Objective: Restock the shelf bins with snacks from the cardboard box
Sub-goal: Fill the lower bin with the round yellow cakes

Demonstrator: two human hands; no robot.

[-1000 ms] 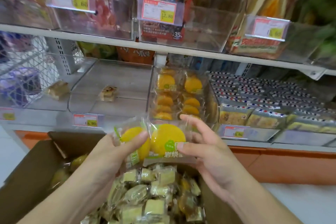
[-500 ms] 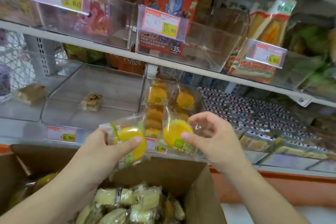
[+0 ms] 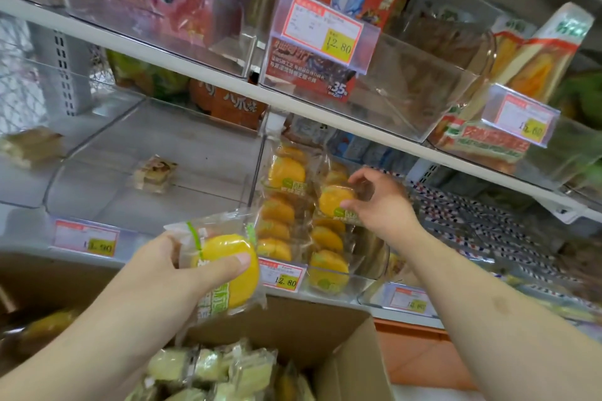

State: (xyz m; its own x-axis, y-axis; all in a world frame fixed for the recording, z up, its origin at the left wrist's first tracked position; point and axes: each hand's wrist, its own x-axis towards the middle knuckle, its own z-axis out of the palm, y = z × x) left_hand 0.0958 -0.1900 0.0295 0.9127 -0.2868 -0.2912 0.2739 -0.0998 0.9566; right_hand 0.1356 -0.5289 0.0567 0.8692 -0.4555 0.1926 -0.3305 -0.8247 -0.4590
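Right hand (image 3: 381, 205) pinches a wrapped yellow cake (image 3: 335, 200) by thumb and fingertips, over the clear bin (image 3: 368, 265) already holding rows of the same. Left hand (image 3: 169, 267) grips a second cake (image 3: 228, 270), thumb across its front, above the cardboard box (image 3: 329, 329). Judged light, soft, easily crushed; film wrap likely slippery, so hold at the edges. The upper shelf (image 3: 374, 132) overhangs the bin, limiting entry.
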